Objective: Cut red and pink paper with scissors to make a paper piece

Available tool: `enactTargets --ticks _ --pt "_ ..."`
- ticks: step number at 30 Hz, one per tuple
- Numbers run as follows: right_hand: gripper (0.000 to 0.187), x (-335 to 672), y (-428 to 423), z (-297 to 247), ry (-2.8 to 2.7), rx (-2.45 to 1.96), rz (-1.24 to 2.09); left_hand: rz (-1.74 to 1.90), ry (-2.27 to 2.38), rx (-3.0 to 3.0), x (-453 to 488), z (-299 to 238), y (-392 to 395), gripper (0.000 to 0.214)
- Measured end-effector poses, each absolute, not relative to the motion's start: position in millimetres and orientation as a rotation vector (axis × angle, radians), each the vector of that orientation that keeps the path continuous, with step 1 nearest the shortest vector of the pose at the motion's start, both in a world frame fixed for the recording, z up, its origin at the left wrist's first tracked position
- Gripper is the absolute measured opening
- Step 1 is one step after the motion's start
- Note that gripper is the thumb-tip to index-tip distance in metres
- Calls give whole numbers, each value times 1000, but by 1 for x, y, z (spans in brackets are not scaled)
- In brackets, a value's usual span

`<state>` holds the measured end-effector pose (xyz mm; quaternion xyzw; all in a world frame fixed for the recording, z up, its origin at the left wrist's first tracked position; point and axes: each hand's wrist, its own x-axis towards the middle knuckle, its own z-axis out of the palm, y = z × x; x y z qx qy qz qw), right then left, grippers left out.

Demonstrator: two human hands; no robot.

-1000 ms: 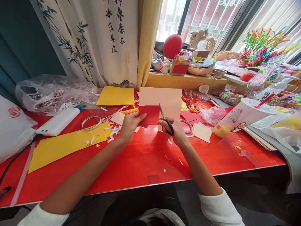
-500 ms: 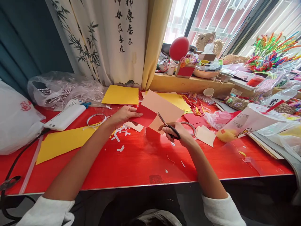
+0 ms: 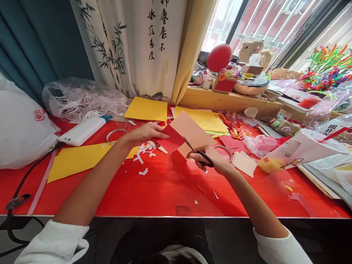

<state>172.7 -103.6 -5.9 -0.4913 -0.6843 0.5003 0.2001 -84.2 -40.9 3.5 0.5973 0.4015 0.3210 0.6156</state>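
Note:
My left hand (image 3: 147,134) pinches a red piece of paper (image 3: 173,140) by its left edge, above the table. A peach-coloured piece of paper (image 3: 194,129) adjoins the red one; I cannot tell whether they are one folded sheet. Black-handled scissors (image 3: 206,158) are gripped in my right hand (image 3: 217,159), fingers wrapped round the handles. The blades point up and left, at the lower edge of the paper where red meets peach. White paper scraps (image 3: 143,171) lie on the table below my left hand.
Yellow sheets (image 3: 147,109) lie on the red table (image 3: 154,198), near a tape roll (image 3: 224,151). A white power bank (image 3: 82,132) and plastic bag (image 3: 22,128) stand left. At right are a tilted drink cup (image 3: 297,148) and a peach offcut (image 3: 244,164).
The view has turned slightly, so table things appear shifted. My left hand still holds the red paper and my right the scissors; the blades remain by the paper's lower edge.

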Motion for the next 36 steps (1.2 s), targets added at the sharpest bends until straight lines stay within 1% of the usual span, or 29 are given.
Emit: enactTargets --ticks 6,15,20,27,32,36 --pt "44 177 -104 -6 -1957 -1355 1412 692 932 1414 -85 5 -43 20" --pt "41 170 -110 3 -1945 -1365 1391 690 884 1385 -83 8 -46 12" --pt "41 168 -111 2 -1905 -1401 1415 714 944 1315 -83 9 -47 17" --pt "37 168 -109 -7 -1907 -1381 1413 620 885 1503 -85 6 -45 22" --pt "35 165 -110 -10 -1875 -1418 1407 621 873 1495 -87 3 -43 18" --pt "38 162 -114 -11 -1828 -1451 1376 617 870 1512 -89 0 -41 18"
